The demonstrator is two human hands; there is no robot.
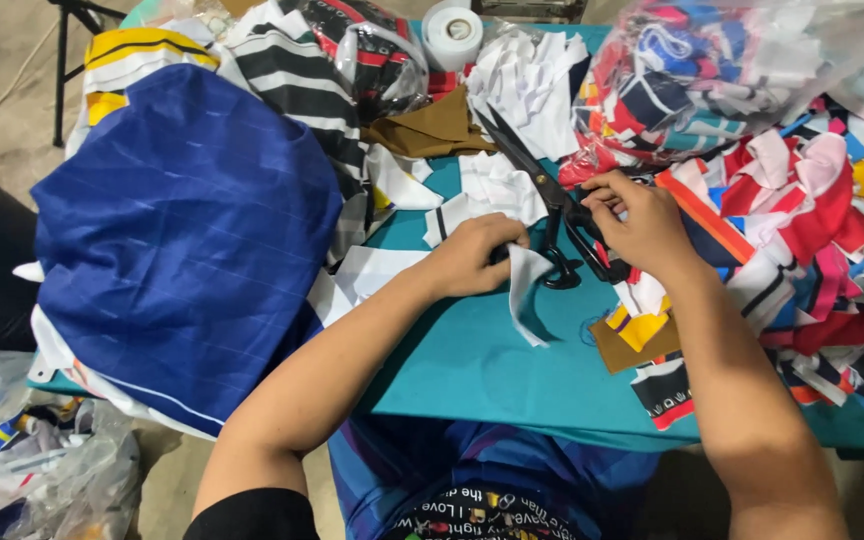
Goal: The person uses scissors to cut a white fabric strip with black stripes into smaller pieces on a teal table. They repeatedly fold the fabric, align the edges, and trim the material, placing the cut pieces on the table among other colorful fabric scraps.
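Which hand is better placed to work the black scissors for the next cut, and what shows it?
The right hand, probably. It already rests on the handles of the black scissors, whose blades point away across the teal table. The left hand is occupied pinching the white fabric strip.

A teal table (492,375) carries everything. Black scissors (542,195) lie near its middle. Left of them sits blue cloth (182,240); right, bright scraps (812,230); beyond, white scraps (522,80) and what looks like a tape roll (452,33).
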